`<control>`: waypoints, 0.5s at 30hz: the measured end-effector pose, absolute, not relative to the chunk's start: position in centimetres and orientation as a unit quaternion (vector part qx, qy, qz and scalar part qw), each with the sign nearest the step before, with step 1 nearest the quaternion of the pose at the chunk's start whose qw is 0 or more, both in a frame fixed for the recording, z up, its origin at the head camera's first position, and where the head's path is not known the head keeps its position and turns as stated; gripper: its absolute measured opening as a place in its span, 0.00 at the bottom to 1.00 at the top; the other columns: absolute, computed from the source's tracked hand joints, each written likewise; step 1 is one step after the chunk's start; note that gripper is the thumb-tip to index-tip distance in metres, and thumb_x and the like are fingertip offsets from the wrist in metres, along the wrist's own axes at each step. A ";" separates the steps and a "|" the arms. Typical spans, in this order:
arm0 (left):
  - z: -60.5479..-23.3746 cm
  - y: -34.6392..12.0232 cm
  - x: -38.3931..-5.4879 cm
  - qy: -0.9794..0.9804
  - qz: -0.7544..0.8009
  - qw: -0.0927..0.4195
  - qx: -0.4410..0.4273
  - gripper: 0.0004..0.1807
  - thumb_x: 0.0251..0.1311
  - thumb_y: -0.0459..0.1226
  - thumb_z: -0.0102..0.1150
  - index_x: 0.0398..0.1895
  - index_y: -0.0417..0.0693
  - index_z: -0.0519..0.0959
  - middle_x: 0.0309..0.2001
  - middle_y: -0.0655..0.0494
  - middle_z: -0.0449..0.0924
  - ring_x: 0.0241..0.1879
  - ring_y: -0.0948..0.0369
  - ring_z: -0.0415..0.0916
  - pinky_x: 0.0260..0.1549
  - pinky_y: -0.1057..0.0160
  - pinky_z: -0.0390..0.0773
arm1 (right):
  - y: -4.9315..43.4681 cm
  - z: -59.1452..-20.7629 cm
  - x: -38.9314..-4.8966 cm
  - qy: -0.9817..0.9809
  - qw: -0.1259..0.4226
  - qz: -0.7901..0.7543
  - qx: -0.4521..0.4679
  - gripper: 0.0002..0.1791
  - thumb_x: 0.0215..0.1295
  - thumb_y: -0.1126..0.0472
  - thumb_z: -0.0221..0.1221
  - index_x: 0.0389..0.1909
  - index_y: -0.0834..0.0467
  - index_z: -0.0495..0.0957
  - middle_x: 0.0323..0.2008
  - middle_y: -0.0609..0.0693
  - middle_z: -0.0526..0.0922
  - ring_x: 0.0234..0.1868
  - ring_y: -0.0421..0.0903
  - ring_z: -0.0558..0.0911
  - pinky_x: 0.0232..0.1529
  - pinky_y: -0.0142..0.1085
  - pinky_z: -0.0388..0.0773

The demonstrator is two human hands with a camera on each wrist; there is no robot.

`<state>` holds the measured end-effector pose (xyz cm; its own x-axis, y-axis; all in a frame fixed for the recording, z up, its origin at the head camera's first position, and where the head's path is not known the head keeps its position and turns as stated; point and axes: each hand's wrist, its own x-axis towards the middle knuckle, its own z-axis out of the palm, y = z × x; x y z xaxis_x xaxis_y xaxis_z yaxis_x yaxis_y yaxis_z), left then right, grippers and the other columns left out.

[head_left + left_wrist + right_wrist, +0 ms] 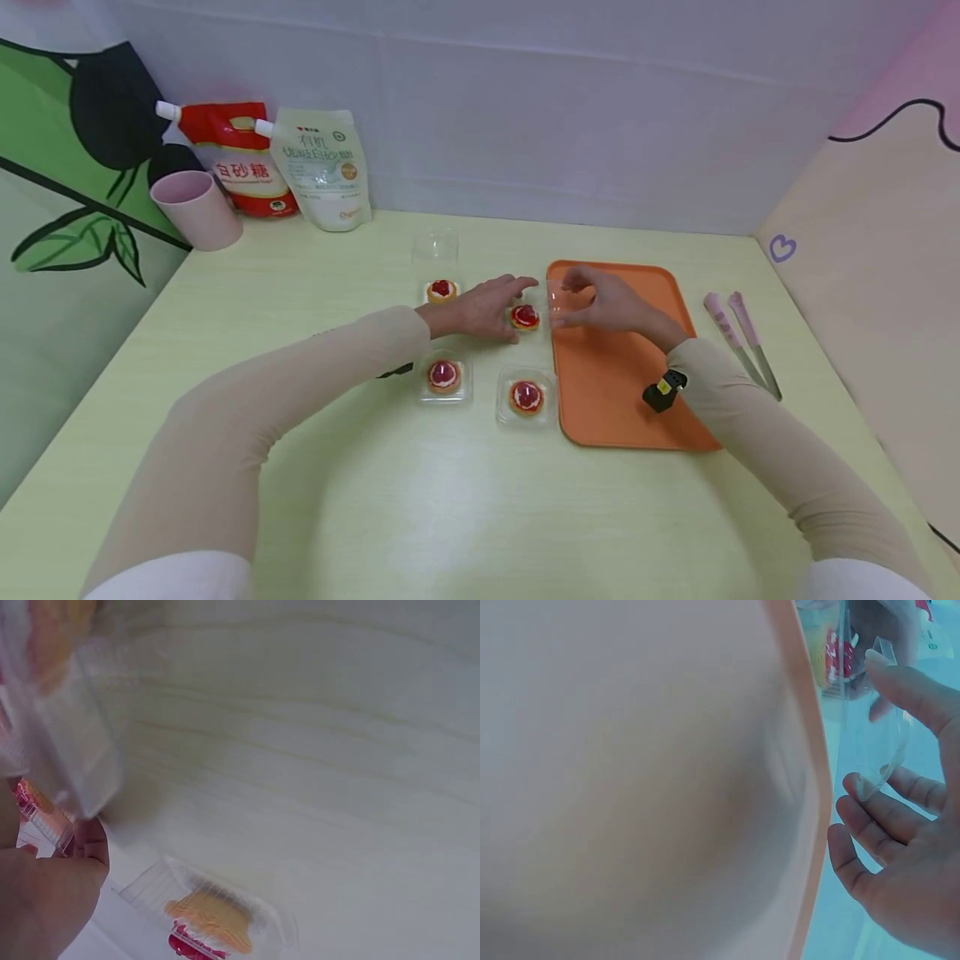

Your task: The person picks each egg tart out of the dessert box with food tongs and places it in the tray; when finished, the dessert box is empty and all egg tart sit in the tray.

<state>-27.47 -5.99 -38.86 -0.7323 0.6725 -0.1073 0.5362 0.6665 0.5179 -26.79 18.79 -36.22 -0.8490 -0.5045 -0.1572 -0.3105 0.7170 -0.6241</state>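
My left hand [483, 310] grips the edge of a clear plastic box [60, 829] that holds a small red-topped fruit tart [525, 317]. Facing it, over the left part of an orange tray [607, 383], is my right hand [611, 302]. It pinches the box's clear lid [885, 754] between thumb and fingers, with the lid upright beside the tart. Behind my left wrist, another tart [441, 289] sits in a box whose transparent lid [435, 244] stands raised. Nearer me are two more boxed tarts, one on the left [444, 375] and one by the tray's edge [527, 397].
Two pink-handled utensils [742, 333] with metal ends lie right of the tray. At the back left stand a pink cup [197, 212], a red sugar pouch [243, 162] and a pale green pouch [322, 171]. Walls border the table at the back and both sides.
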 end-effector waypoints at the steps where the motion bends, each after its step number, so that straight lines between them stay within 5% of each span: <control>1: -38.8 -6.0 -27.5 0.901 0.232 0.147 0.337 0.50 0.53 0.40 0.74 0.77 0.48 0.55 0.62 0.42 0.71 0.62 0.50 0.71 0.64 0.51 0.71 | 19.0 -36.1 -26.8 0.913 0.161 -0.301 -0.221 0.38 0.57 0.49 0.72 0.63 0.60 0.67 0.63 0.58 0.73 0.66 0.56 0.71 0.63 0.55 0.72; 15: -38.5 -6.0 -27.3 0.899 0.210 0.157 0.351 0.53 0.53 0.42 0.73 0.79 0.49 0.51 0.60 0.41 0.68 0.60 0.50 0.70 0.62 0.52 0.71 | 20.0 -35.8 -26.8 0.914 0.161 -0.300 -0.221 0.35 0.57 0.52 0.72 0.59 0.60 0.67 0.60 0.58 0.73 0.66 0.59 0.69 0.62 0.56 0.72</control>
